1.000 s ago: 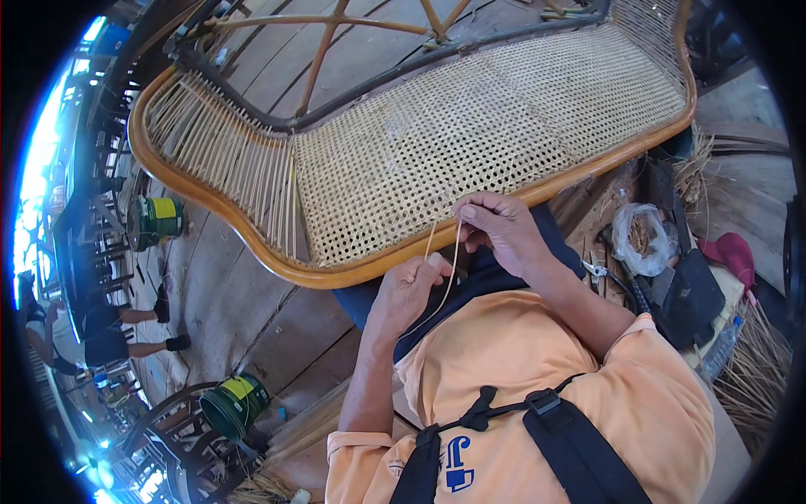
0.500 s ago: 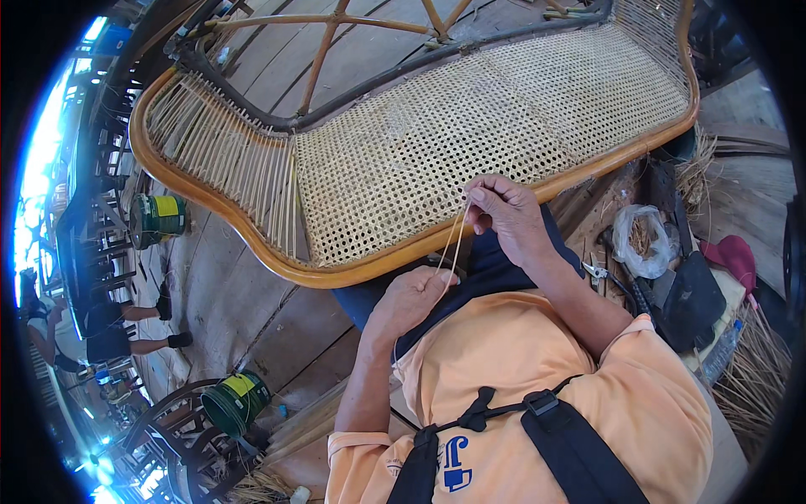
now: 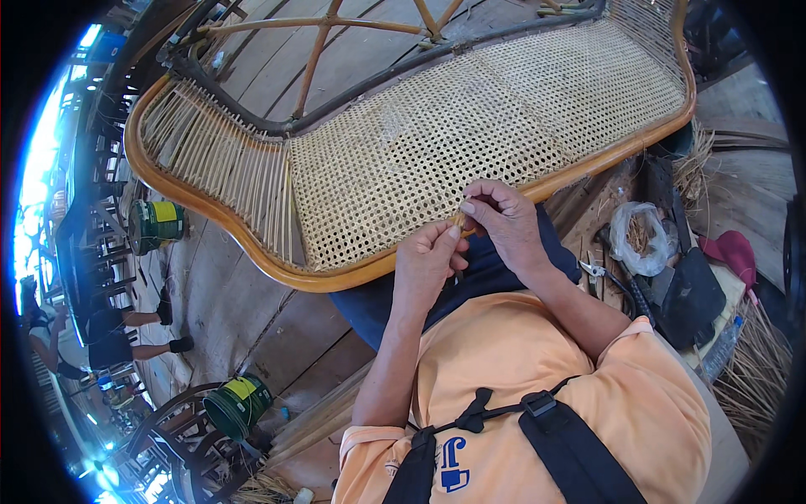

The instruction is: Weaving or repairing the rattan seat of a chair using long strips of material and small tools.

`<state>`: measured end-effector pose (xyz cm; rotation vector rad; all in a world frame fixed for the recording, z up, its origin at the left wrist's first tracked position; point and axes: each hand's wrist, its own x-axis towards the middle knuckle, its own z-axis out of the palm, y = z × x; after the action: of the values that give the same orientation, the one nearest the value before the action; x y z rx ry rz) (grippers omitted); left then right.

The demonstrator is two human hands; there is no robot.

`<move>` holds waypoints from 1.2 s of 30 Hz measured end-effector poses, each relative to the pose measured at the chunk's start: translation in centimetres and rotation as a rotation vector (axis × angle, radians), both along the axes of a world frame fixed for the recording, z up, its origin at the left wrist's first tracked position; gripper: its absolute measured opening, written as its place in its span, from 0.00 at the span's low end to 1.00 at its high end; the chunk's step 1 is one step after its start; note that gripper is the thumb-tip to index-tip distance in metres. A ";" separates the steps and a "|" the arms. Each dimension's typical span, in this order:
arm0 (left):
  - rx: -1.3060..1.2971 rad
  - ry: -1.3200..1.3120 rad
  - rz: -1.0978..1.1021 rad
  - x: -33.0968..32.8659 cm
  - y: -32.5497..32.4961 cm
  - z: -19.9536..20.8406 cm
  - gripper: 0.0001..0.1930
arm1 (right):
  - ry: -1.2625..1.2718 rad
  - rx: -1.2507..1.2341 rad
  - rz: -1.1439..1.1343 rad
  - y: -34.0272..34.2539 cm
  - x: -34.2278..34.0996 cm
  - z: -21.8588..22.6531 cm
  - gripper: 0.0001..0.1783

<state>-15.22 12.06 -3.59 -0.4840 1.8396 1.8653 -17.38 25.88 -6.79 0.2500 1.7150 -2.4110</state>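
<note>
A thin pale cane strand (image 3: 458, 220) is pinched between my two hands, over the front rail of a rattan seat frame. My left hand (image 3: 426, 256) grips it between thumb and forefinger. Close beside it, my right hand (image 3: 506, 225) pinches the strand with thumb and fingertips; most of the strand is hidden by the fingers. The woven cane panel (image 3: 403, 160) with its open holes lies just beyond my hands. A glossy orange-brown rail (image 3: 222, 217) edges it. On the left end, loose-looking parallel cane strips (image 3: 222, 155) run across the curved part.
To the right lie pliers (image 3: 594, 270), a clear plastic bag (image 3: 642, 239) of cane scraps, a dark red cap (image 3: 732, 254) and a bundle of cane strips (image 3: 751, 370). Green buckets (image 3: 238, 403) stand on the plank floor at left. Another person's legs (image 3: 143, 332) show at far left.
My left hand has risen from near my lap to meet the right hand. The strand, stretched in a loop between them before, is now mostly within the fingers.
</note>
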 end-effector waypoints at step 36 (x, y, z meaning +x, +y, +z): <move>0.031 0.531 0.174 -4.3 8.4 -4.1 0.02 | 0.138 1.878 0.017 29.8 -6.2 -25.0 0.10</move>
<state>-19.49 20.42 -7.67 -0.1421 2.1455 2.3019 -23.61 55.65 -31.83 0.2159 3.2241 -0.0531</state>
